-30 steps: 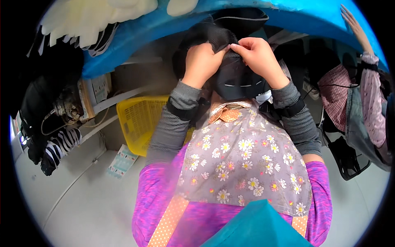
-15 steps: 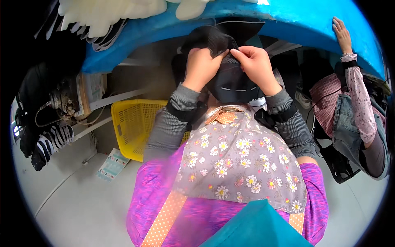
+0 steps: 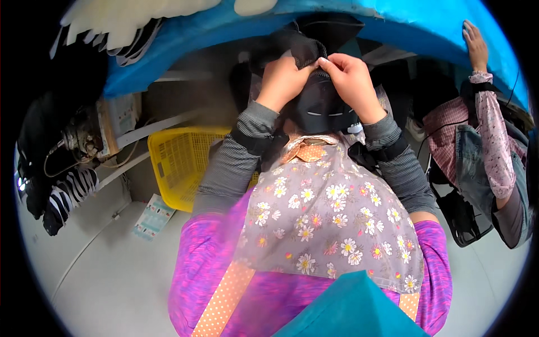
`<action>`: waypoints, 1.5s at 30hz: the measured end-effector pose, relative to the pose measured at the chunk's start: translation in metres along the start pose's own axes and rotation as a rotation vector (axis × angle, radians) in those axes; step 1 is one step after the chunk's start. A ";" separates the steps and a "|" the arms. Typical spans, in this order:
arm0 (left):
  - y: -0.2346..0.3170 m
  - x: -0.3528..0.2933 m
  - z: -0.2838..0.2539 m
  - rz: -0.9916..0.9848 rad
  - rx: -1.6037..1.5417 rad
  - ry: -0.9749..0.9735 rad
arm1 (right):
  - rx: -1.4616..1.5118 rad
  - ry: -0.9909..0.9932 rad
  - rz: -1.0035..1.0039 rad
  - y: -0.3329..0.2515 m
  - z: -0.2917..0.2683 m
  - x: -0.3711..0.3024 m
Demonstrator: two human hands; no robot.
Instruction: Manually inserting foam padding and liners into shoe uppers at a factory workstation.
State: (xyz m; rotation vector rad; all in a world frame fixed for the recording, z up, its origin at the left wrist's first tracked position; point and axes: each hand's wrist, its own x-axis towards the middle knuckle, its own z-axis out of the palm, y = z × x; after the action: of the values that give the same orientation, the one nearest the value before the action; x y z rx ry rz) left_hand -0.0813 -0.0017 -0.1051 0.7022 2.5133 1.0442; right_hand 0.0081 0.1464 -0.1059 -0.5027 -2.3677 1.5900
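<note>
Above my lap, my left hand [image 3: 282, 82] and my right hand [image 3: 352, 82] pinch a piece of black fabric [image 3: 307, 51] between thumb and fingers. Their fingertips almost meet at a ribbed, finely patterned edge of the cloth. More of the dark material spreads beyond my hands toward the blue-covered table edge. Below them, across my lap, lies a smooth black piece [image 3: 323, 106] with light dashes along it. Whether it is one with the fabric I hold, I cannot tell.
A blue-covered table [image 3: 185, 49] runs across the far side, with pale cut pieces [image 3: 129, 17] on it. Left of me stand a yellow plastic basket [image 3: 177, 168] and a small machine [image 3: 83, 137]. A printed sheet [image 3: 153, 218] lies on the floor. At right, another person's hand [image 3: 476, 46] rests on the table.
Both hands keep their pinch, and the fabric between them has been turned and bunched slightly. The whole view has shifted a little.
</note>
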 end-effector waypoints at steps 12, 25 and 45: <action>0.023 -0.012 -0.015 0.119 0.028 0.114 | 0.203 0.128 -0.025 0.004 -0.002 -0.009; 0.013 0.008 0.001 -0.053 0.041 -0.041 | 0.204 0.203 0.000 0.016 0.014 -0.002; 0.002 0.010 0.006 -0.029 0.063 -0.033 | 0.487 0.204 0.074 0.030 0.029 -0.003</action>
State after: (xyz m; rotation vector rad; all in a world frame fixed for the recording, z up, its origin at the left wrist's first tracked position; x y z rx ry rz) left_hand -0.0858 0.0086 -0.1092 0.6924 2.5296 0.9395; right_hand 0.0039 0.1312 -0.1444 -0.6115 -1.7490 1.9569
